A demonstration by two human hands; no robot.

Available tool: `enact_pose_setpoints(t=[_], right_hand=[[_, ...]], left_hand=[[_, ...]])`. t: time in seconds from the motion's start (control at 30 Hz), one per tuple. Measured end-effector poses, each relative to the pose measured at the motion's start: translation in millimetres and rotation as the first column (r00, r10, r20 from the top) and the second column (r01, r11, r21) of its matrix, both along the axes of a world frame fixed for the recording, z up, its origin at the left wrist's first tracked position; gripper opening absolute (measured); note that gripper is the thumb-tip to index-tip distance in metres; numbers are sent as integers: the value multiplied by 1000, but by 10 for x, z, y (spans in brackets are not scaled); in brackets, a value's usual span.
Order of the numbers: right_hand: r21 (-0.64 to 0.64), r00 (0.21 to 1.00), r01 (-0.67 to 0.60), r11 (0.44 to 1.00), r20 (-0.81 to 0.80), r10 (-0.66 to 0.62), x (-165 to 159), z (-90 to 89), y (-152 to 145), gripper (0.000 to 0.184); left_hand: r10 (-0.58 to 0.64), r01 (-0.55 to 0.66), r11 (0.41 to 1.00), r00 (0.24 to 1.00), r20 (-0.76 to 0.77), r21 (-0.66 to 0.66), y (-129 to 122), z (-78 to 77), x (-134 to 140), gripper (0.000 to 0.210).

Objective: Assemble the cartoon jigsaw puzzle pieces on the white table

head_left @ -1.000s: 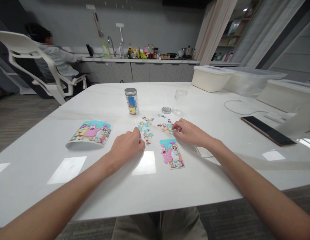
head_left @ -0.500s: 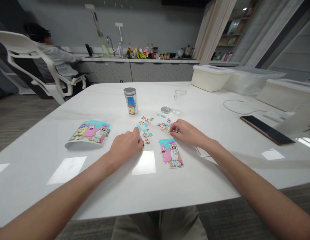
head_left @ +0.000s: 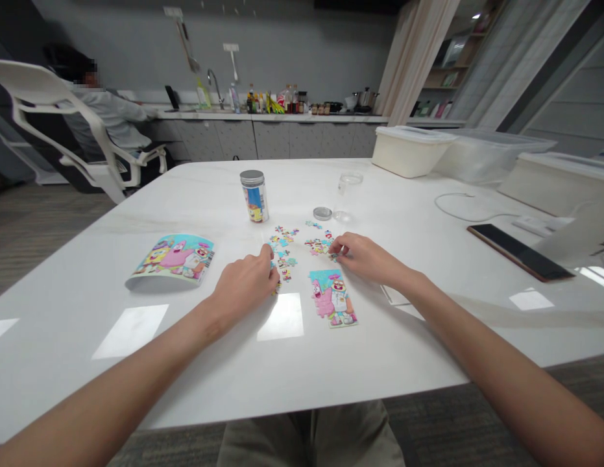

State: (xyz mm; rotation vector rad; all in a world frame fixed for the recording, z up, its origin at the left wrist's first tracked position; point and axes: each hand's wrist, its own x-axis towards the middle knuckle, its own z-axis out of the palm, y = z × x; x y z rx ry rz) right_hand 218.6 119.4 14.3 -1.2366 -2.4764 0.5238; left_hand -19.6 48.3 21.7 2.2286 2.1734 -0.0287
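A joined section of a jigsaw puzzle (head_left: 333,299), with a pink starfish and a figure in a white suit, lies flat between my hands. Just beyond it are two loose groups of puzzle pieces (head_left: 282,242). My left hand (head_left: 248,280) rests beside the left group with its fingers curled; what they hold, if anything, is hidden. At the right group, my right hand (head_left: 364,257) has thumb and fingers pinched together on a small puzzle piece (head_left: 333,255), mostly covered by the fingertips. A curved picture sheet (head_left: 178,258) with the same cartoon figures stands left of my left hand.
A picture-wrapped can (head_left: 254,197) with a grey lid, a clear jar (head_left: 349,196) and a round lid (head_left: 322,213) stand beyond the pieces. To the right lie a phone (head_left: 518,251) and a cable (head_left: 447,206). Storage boxes (head_left: 406,152) line the far right. A person (head_left: 104,110) sits at far left.
My right hand has shifted very slightly away from me and left among the loose pieces. My left hand and the joined section stay where they were.
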Motion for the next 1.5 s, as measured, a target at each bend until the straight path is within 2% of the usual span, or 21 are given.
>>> enact_pose_setpoints(t=[0.4,0.47,0.5,0.57,0.63,0.73,0.83,0.97,1.1,1.17,1.3,1.4,1.5], right_hand=[[27,999,40,999,-18,-39,-6,28,-14,13],[-30,995,52,998,-80,-54,-28,51,-22,8],[-101,988,53,994,-137,-67,-42,69,-28,5],[-320,953,16,947,-283,-112,-71,110,-44,5],[-525,890,-68,848,-417,-186,-92,148,-60,10],[-671,803,-169,722,-518,-294,-97,171,-68,13],[-715,761,-200,670,-544,-354,-83,159,-58,19],[-744,732,-222,630,-554,-396,-76,156,-43,11],[-773,643,-283,567,-592,-486,-81,174,-37,6],[-776,635,-267,571,-587,-502,-82,177,-33,5],[-768,676,-224,601,-566,-471,-79,157,-27,11],[-766,643,-306,565,-604,-471,-78,128,-19,14],[-778,585,-349,522,-616,-527,-82,113,-10,14]], left_hand=[[-23,24,1000,1000,9,-12,-16,17,28,35],[-21,21,1000,1000,6,-12,-17,17,34,34],[-22,22,1000,1000,4,-10,-18,17,36,34],[-25,25,1000,1000,5,-9,-20,17,38,34],[-27,27,1000,1000,9,-13,-22,17,38,34],[-27,27,999,1000,11,-20,-24,17,35,33],[-32,33,999,999,8,-15,-24,12,30,32],[-48,48,999,999,5,-2,-26,-1,27,32],[-54,54,999,999,6,3,-28,-3,27,32],[-50,50,999,999,3,2,-28,2,30,32],[-49,49,999,999,-1,2,-25,7,39,31],[-46,46,999,999,-5,-4,-26,8,45,30],[-39,39,999,999,-3,-15,-32,11,47,29]])
